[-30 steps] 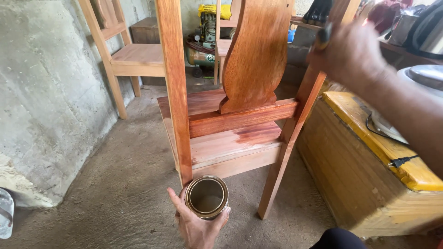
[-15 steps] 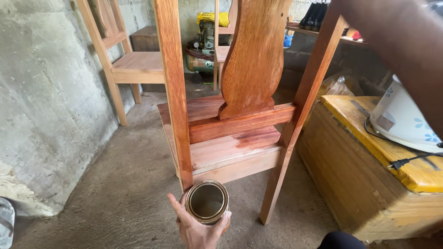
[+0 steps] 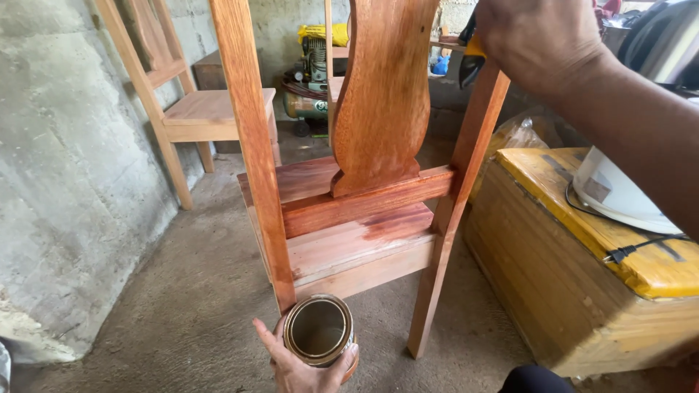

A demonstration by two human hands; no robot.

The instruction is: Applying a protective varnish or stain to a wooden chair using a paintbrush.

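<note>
My left hand (image 3: 304, 362) cups a small round tin can (image 3: 319, 331) from below, fingers curled around its wall, thumb on the near side. The can is upright with its open mouth facing up at me; the inside looks dark and glossy, and I cannot tell how full it is. It sits low in view, just in front of the wooden chair (image 3: 349, 218), almost touching the foot of the chair's left back post (image 3: 251, 145).

The chair stands with its back toward me, its long posts running nearly straight up from the can. The curved centre splat (image 3: 384, 87) and the rail below it are a deep, wet-looking reddish brown, while part of the seat is paler bare wood.

My right hand (image 3: 535, 36) is high above the can, at the top of the chair's right back post (image 3: 459, 211), forearm stretching up from the right edge of the view. It looks closed around something dark, but I cannot tell what it grips. So the can lies far below and to the left of that hand.

Right of the chair is a wooden crate with a yellow top (image 3: 582, 255), carrying a white appliance (image 3: 619, 193) with a black cord. Beyond the chair stands an unfinished chair (image 3: 196, 116) by a concrete wall (image 3: 65, 167), with a compressor (image 3: 309, 87) behind.
</note>
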